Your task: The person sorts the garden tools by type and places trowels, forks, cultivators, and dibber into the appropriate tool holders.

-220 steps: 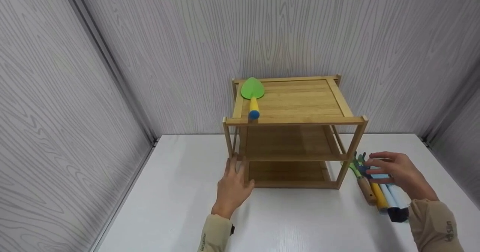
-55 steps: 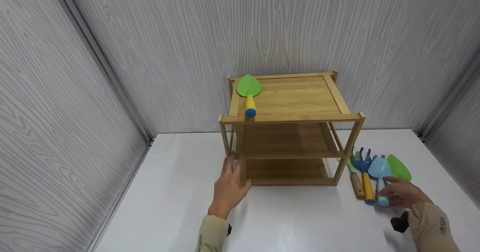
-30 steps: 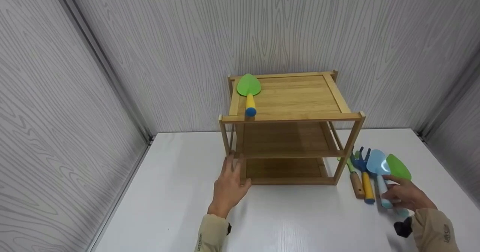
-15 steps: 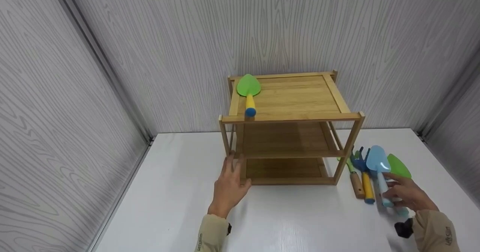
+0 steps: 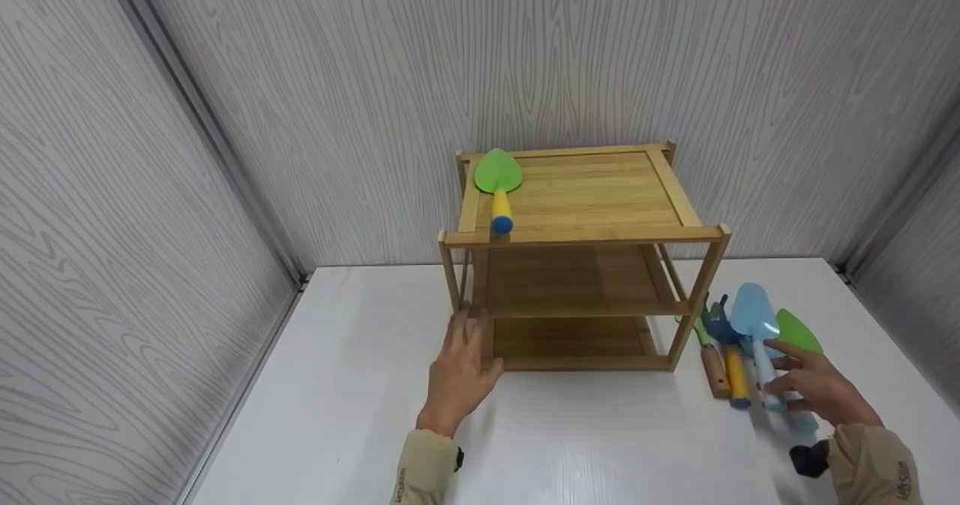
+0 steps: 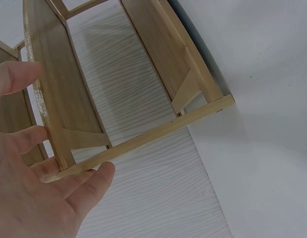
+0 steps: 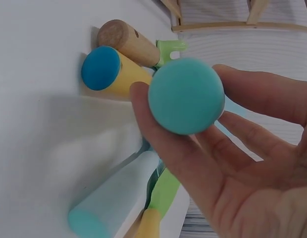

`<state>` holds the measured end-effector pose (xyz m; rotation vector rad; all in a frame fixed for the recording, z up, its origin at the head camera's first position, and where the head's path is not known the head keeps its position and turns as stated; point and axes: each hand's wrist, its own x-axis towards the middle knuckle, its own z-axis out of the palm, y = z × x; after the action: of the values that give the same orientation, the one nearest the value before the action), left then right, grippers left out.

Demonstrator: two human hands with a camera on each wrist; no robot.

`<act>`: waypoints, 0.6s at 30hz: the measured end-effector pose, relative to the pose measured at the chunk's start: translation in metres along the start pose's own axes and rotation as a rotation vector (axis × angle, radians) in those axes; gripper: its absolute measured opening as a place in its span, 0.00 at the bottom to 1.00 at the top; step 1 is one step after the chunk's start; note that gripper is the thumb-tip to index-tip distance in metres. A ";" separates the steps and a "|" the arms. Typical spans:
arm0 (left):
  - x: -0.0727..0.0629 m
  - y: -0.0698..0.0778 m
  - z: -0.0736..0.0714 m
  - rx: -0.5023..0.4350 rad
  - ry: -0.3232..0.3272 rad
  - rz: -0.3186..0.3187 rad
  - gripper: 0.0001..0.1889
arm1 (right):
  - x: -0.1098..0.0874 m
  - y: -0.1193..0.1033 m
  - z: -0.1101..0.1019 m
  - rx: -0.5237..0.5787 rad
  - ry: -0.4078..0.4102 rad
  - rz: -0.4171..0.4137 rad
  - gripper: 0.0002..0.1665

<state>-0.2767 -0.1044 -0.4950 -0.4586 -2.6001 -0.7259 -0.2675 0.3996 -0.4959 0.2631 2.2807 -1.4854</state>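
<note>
My left hand [image 5: 461,385] is at the front left post of a three-tier wooden shelf [image 5: 592,235]. In the left wrist view, thumb and fingers [image 6: 96,186] hold that post and board edge from both sides. My right hand [image 5: 821,385] pinches the handle of a light blue hand trowel [image 5: 754,314], whose turquoise end cap [image 7: 185,96] faces the right wrist camera. The trowel is raised over the tools beside the shelf, blade pointing away. Below it lie a blue hand fork [image 5: 737,381] with a yellow handle and a wooden-handled green tool [image 5: 715,374].
A green trowel [image 5: 499,178] with a yellow handle lies on the left of the shelf's top board. Another green blade [image 5: 799,332] and a pale blue handle [image 7: 111,198] lie on the white table [image 5: 375,415] by my right hand. Grey wood-grain panels [image 5: 375,115] enclose the table.
From hovering over the tools, my right hand came down, took the light blue trowel by its handle and raised it, the blade moving away from me. My left hand stayed at the shelf.
</note>
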 end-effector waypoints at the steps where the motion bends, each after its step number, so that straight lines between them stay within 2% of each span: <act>1: 0.000 0.000 0.000 0.001 0.003 0.004 0.37 | -0.001 -0.001 0.000 0.003 -0.001 -0.003 0.56; 13: -0.001 0.000 0.000 0.023 0.012 0.012 0.37 | -0.004 -0.004 0.001 0.009 -0.010 -0.043 0.55; 18: -0.001 0.000 -0.001 0.021 0.028 0.030 0.36 | -0.006 -0.008 0.002 0.013 0.018 -0.049 0.56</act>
<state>-0.2761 -0.1049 -0.4948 -0.4767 -2.5672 -0.6891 -0.2648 0.3949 -0.4876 0.2268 2.3080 -1.5292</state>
